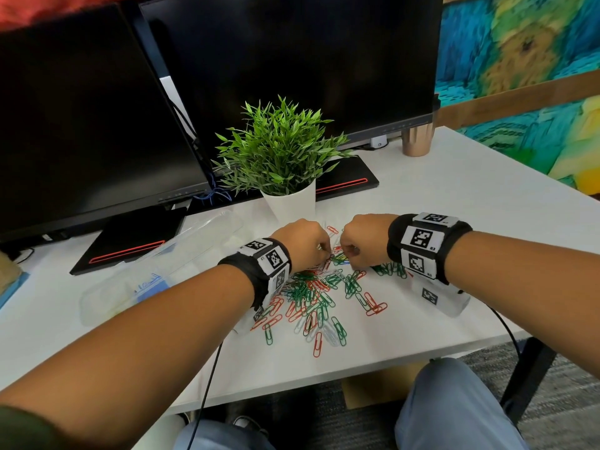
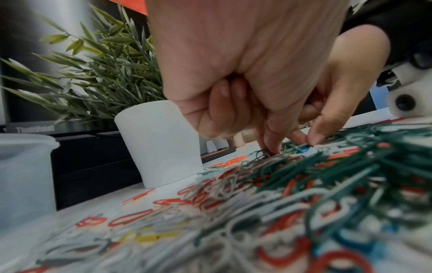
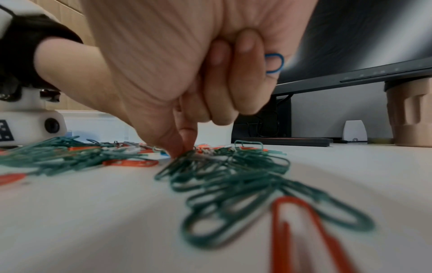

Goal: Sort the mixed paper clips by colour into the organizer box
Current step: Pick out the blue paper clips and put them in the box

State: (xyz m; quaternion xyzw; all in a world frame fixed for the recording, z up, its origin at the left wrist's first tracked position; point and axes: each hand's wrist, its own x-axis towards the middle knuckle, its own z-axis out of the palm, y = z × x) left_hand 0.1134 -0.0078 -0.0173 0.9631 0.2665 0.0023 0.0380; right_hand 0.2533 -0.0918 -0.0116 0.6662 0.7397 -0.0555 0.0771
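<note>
A heap of mixed paper clips (image 1: 319, 292) in green, red, white and blue lies on the white desk (image 1: 438, 222). Both hands work its far edge, knuckles up. My left hand (image 1: 324, 251) has its fingers curled, and its thumb and forefinger pinch a dark green clip (image 2: 261, 153) at the pile's edge. My right hand (image 1: 344, 254) keeps a blue clip (image 3: 274, 63) tucked in its curled fingers, while its thumb and forefinger tips (image 3: 184, 147) press down among green clips (image 3: 224, 166). The clear organizer box (image 1: 156, 274) lies to the left with blue clips (image 1: 147, 285) inside.
A potted plant in a white pot (image 1: 290, 204) stands just behind the hands. Two dark monitors (image 1: 292, 60) and their black bases (image 1: 126, 245) fill the back of the desk. A copper tumbler (image 1: 418, 139) stands at the back right. The desk's front edge runs close below the pile.
</note>
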